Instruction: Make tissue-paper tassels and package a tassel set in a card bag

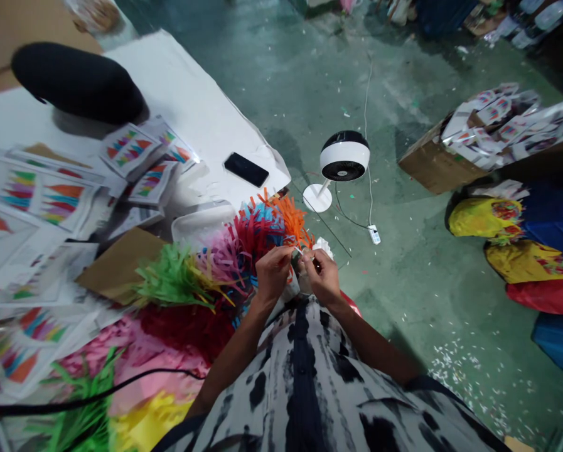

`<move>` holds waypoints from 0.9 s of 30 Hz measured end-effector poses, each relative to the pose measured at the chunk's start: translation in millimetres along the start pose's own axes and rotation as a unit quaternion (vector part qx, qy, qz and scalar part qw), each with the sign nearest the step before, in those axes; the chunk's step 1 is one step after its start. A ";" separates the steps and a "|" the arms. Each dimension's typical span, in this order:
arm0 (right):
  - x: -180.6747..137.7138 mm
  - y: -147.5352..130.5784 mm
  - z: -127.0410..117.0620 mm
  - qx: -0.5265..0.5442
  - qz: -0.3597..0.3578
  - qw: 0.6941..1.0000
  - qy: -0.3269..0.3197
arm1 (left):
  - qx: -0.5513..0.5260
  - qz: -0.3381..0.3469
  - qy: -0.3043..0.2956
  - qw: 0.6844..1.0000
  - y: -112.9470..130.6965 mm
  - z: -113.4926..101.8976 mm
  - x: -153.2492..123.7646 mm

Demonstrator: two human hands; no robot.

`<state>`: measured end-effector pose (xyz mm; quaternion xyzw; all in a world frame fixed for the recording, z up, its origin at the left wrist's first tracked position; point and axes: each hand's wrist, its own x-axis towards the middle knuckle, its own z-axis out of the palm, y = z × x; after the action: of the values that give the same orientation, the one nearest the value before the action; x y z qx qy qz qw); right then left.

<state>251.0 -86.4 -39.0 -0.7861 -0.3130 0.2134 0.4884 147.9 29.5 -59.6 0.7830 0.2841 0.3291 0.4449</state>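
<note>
Close in front of my body, my left hand and my right hand meet with their fingers pinched. A thin white strip shows between the fingertips of both; its ends are hidden. Beside my left hand, fringed paper tassels lie at the table edge: orange, dark red, pink and green, with some blue and yellow among them. A crumpled white piece shows just beyond my right hand.
On the white table are a phone, a black rounded object and printed packets. A black cable crosses at lower left. A fan stands on the floor; a carton of packets is to the right.
</note>
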 end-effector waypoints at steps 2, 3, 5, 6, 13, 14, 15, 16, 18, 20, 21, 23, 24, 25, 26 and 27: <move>-0.5 -0.7 -0.3 -0.009 0.001 1.000 0.005 | 0.042 0.011 -0.003 0.999 1.7 0.4 0.4; -0.7 -1.2 -0.4 -0.013 0.002 1.000 0.008 | 0.063 0.015 -0.004 0.998 2.3 0.8 0.5; -1.0 -2.2 0.0 -0.021 0.007 1.000 0.013 | 0.098 0.014 -0.004 0.995 3.2 1.8 0.6; -1.1 -2.7 0.3 -0.024 0.010 1.000 0.014 | 0.115 0.012 -0.002 0.993 3.6 2.4 0.6; -2.3 -6.0 4.1 -0.033 0.027 0.999 0.017 | 0.159 0.033 -0.001 0.987 3.6 5.8 -0.3; -2.5 -6.2 4.5 -0.034 0.029 0.999 0.019 | 0.160 0.039 0.001 0.986 3.0 6.4 -0.8; -2.7 -6.3 5.0 -0.036 0.032 0.999 0.021 | 0.160 0.045 0.003 0.986 2.3 7.0 -1.5; -2.7 -6.3 5.4 -0.038 0.035 0.998 0.023 | 0.161 0.052 0.005 0.986 1.7 7.6 -2.2; -2.6 -6.0 6.7 -0.043 0.039 0.998 0.026 | 0.160 0.062 0.007 0.985 1.0 8.7 -3.9; -2.1 -5.7 8.6 -0.050 0.042 0.997 0.029 | 0.160 0.069 0.001 0.985 1.2 9.6 -5.7; -1.7 -5.6 9.8 -0.053 0.044 0.997 0.030 | 0.161 0.071 -0.002 0.984 1.5 10.2 -6.6; -0.7 -4.9 12.2 -0.053 0.053 0.997 0.031 | 0.159 0.073 -0.009 0.985 1.9 11.4 -8.3; -0.1 -4.3 13.1 -0.049 0.059 0.997 0.031 | 0.156 0.076 -0.014 0.985 1.8 12.1 -9.1; 0.4 -3.4 13.9 -0.042 0.066 0.996 0.030 | 0.152 0.081 -0.019 0.985 1.2 12.7 -9.8; 1.0 -2.2 14.3 -0.033 0.074 0.996 0.030 | 0.146 0.089 -0.025 0.985 0.3 13.3 -10.5; 1.5 -0.7 14.4 -0.022 0.083 0.996 0.029 | 0.138 0.099 -0.033 0.985 -1.0 13.8 -11.2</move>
<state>242.7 -76.0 -44.7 -0.8257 -0.2368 0.2239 0.4605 151.3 14.7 -68.8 0.8716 0.2329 0.3031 0.3069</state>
